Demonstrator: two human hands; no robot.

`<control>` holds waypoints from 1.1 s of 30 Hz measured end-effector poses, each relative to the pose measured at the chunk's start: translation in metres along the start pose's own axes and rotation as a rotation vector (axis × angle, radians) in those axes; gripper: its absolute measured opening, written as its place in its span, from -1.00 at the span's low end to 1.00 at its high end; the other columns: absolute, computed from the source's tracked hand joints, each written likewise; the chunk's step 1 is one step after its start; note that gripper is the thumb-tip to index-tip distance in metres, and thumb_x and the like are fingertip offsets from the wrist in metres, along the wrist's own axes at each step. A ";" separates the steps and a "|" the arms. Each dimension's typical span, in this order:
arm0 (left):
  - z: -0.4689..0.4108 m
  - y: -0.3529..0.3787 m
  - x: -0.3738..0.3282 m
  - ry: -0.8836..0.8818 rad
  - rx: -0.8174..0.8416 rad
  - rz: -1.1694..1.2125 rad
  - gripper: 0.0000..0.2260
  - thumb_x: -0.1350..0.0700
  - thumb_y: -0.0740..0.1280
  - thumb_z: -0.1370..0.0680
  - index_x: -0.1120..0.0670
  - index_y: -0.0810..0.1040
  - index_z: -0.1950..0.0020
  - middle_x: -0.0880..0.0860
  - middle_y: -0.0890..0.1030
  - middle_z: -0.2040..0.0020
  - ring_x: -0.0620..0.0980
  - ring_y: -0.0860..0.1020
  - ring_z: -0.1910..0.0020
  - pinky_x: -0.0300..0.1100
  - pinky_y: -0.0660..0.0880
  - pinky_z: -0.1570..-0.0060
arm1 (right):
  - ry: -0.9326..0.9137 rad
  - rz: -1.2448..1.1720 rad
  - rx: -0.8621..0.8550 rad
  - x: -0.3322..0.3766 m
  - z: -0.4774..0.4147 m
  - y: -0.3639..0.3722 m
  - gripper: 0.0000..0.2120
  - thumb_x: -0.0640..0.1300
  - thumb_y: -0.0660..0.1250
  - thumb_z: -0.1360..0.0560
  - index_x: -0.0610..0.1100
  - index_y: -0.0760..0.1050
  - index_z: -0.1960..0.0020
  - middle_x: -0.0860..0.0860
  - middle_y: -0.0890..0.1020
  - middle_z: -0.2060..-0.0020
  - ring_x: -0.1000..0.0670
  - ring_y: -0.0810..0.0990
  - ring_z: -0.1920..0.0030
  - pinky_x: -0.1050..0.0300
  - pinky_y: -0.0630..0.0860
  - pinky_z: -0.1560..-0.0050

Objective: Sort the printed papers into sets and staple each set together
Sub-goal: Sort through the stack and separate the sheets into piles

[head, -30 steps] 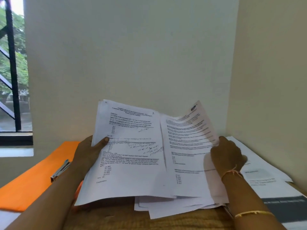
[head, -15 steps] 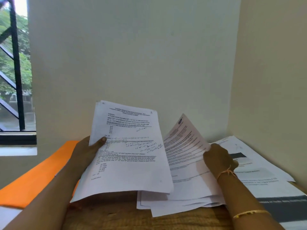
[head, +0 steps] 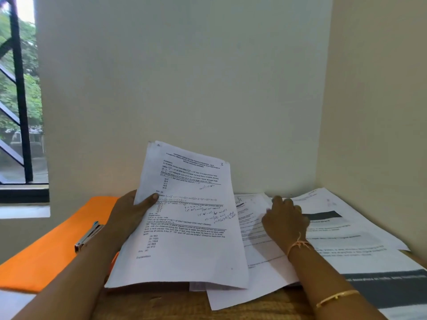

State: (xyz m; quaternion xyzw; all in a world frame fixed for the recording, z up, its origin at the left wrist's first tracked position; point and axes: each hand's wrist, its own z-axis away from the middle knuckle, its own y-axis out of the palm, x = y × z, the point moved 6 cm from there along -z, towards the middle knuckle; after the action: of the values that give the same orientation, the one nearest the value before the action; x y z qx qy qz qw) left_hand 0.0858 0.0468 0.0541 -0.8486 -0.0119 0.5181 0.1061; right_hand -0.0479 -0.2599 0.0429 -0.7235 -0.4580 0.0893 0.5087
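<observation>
Head view, and the left hand (head: 129,215) is gripping a sheaf of printed papers (head: 187,218), thumb pressed across the front of the left edge, fingers hidden behind. The sheaf stands tilted up off the desk (head: 254,308), its top page covered in typed maths questions with handwritten notes and a pen-written "3" at the upper corner. Over to the right of it, the right hand (head: 285,221) lies palm down, fingers spread loosely, flat on a single printed sheet (head: 256,248) that rests on the desk and slips partly under the lifted sheaf. It presses that sheet rather than clasping it. A thread band and a thin gold bangle sit on that wrist and forearm. Further right of the right hand, more printed pages (head: 351,241) lie overlapping on the desk, some with dark banners. Left of the left forearm, a stapler (head: 89,236) sits on an orange folder (head: 53,250), near the arm but apart from it.
</observation>
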 end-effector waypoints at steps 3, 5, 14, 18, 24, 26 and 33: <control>0.002 0.007 -0.004 0.035 0.011 -0.024 -0.94 0.00 0.35 -0.51 -0.05 0.54 0.15 -0.07 0.61 0.19 -0.07 0.58 0.21 -0.21 0.45 0.28 | -0.012 -0.624 0.094 0.012 0.001 0.002 -0.68 0.07 0.13 -0.60 -0.14 0.45 -0.17 -0.11 0.57 -0.06 -0.09 0.52 -0.03 0.05 0.44 -0.05; 0.004 0.010 -0.008 0.066 0.004 -0.041 -0.92 0.01 0.34 -0.52 -0.05 0.53 0.17 -0.08 0.60 0.21 -0.10 0.57 0.23 -0.23 0.44 0.31 | 0.039 -0.865 0.347 0.026 0.009 0.016 -0.66 0.14 0.14 -0.59 -0.14 0.43 -0.06 -0.08 0.58 0.08 -0.04 0.52 0.13 0.13 0.43 0.12; 0.004 0.012 -0.005 0.035 -0.029 0.014 -0.81 -0.04 0.32 -0.52 0.07 0.57 0.04 -0.01 0.63 0.15 -0.04 0.59 0.18 -0.21 0.44 0.30 | 0.100 -1.070 0.487 0.038 0.008 0.041 -0.76 -0.13 0.35 -0.51 -0.11 0.32 0.23 -0.12 0.47 0.22 -0.05 0.43 0.20 0.14 0.36 0.26; 0.002 0.011 -0.003 -0.018 -0.049 0.040 -0.76 -0.08 0.25 -0.55 0.08 0.56 0.04 0.01 0.61 0.15 -0.01 0.58 0.19 -0.20 0.44 0.31 | 0.140 -1.139 0.494 0.035 0.006 0.042 -0.73 -0.16 0.39 -0.47 -0.11 0.34 0.31 -0.14 0.48 0.22 -0.09 0.45 0.19 0.06 0.35 0.14; -0.003 0.009 0.003 -0.090 -0.082 0.008 -0.72 -0.09 0.14 -0.61 0.09 0.49 -0.07 0.09 0.55 0.01 0.12 0.53 0.05 -0.07 0.44 0.02 | 0.189 -1.216 0.427 0.027 0.003 0.040 -0.78 -0.22 0.38 -0.47 -0.17 0.42 0.31 -0.16 0.49 0.26 -0.10 0.44 0.22 0.07 0.36 0.16; -0.003 0.009 0.002 -0.073 -0.088 -0.030 -0.73 -0.06 0.14 -0.62 0.10 0.49 -0.07 0.08 0.54 0.02 0.09 0.50 0.07 -0.13 0.38 0.06 | 0.167 -1.126 0.335 0.022 0.002 0.031 -0.80 -0.23 0.35 -0.49 -0.19 0.43 0.29 -0.13 0.50 0.31 -0.06 0.44 0.29 0.17 0.36 0.24; -0.005 0.004 0.003 -0.030 -0.112 -0.138 -0.68 -0.03 0.14 -0.62 0.17 0.53 -0.15 0.05 0.53 0.05 0.05 0.47 0.05 -0.17 0.32 0.09 | 0.089 -0.736 0.079 0.003 -0.005 0.006 -0.88 -0.28 0.22 -0.52 -0.31 0.50 0.02 -0.11 0.54 0.17 -0.15 0.51 0.08 0.11 0.30 0.19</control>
State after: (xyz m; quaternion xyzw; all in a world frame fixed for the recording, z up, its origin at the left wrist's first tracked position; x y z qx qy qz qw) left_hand 0.0916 0.0420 0.0530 -0.8426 -0.1007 0.5207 0.0937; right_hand -0.0400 -0.2616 0.0411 -0.4935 -0.6612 -0.1136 0.5535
